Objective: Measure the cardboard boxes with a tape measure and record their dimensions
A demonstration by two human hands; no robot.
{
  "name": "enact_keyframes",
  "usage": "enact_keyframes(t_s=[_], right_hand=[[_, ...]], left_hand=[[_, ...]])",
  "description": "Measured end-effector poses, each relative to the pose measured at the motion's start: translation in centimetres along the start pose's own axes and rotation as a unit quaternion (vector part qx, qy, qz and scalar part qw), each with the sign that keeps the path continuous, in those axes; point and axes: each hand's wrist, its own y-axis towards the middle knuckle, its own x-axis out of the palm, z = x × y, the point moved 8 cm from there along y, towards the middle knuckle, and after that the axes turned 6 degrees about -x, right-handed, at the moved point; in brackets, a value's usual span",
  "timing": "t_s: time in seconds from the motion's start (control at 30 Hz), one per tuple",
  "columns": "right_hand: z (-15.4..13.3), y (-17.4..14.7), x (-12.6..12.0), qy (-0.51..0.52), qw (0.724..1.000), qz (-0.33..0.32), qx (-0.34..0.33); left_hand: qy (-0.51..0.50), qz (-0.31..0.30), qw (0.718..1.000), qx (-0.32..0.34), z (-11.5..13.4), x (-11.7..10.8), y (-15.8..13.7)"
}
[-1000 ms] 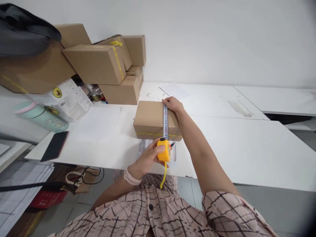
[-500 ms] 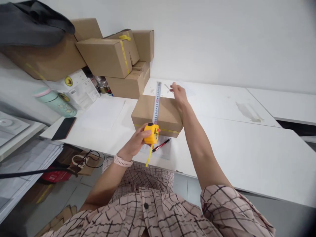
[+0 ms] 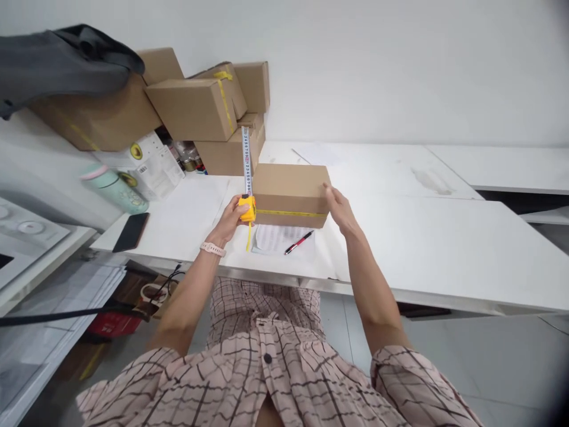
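A closed cardboard box (image 3: 288, 181) with yellow tape along its front sits on the white table. At its left end, my left hand (image 3: 231, 216) is closed around a yellow tape measure (image 3: 247, 209). The extended blade (image 3: 246, 160) points away from me beside the box's left edge, and a yellow strap hangs from the case. My right hand (image 3: 338, 207) lies against the box's right end, fingers stretched out along it. In front of the box, a red and black pen (image 3: 299, 242) rests on a printed sheet (image 3: 271, 238).
Several cardboard boxes (image 3: 191, 110) are stacked at the back left, with a dark cloth (image 3: 66, 65) over some. A mint bottle (image 3: 118, 190) and a black phone (image 3: 131, 232) lie on the left. Paper (image 3: 191, 201) covers part of the table (image 3: 422, 243). The wall rises behind.
My left hand has moved the tape measure from over the box's top to its left side. My right hand has come back from behind the box to its right end.
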Motion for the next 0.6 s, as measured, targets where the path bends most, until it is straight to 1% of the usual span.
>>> enact_keyframes(t_s=[0.1, 0.2, 0.27, 0.33, 0.4, 0.5, 0.53, 0.6], right_hand=[[-3.0, 2.7, -0.7, -0.125, 0.991, 0.015, -0.040], [-5.2, 5.5, -1.5, -0.244, 0.969, 0.020, -0.035], [-5.7, 6.7, -1.7, -0.294, 0.955, 0.025, -0.019], [-6.0, 7.5, -1.5, -0.323, 0.945, 0.041, -0.021], [-6.4, 8.1, -0.7, -0.338, 0.938, 0.050, -0.055], [-6.9, 9.3, 1.4, -0.328, 0.938, 0.019, -0.111], [-7.0, 9.8, 2.0, -0.322, 0.939, 0.010, -0.118], [-7.1, 10.6, 2.9, -0.322, 0.939, 0.010, -0.121]], left_hand=[[-0.013, -0.007, 0.999, 0.042, 3.2, 0.4, 1.3], [-0.007, -0.010, 0.997, 0.073, 6.2, 0.7, 2.7], [0.009, -0.015, 0.997, 0.078, 7.3, 0.9, 3.6], [0.021, -0.013, 0.997, 0.077, 7.7, 1.1, 4.1], [0.029, 0.006, 0.996, 0.083, 7.9, 1.0, 3.9], [0.030, 0.032, 0.992, 0.120, 8.0, 1.7, 2.1], [0.024, 0.026, 0.991, 0.130, 7.8, 2.4, 1.2], [0.009, -0.026, 0.993, 0.115, 6.4, 4.6, -0.7]])
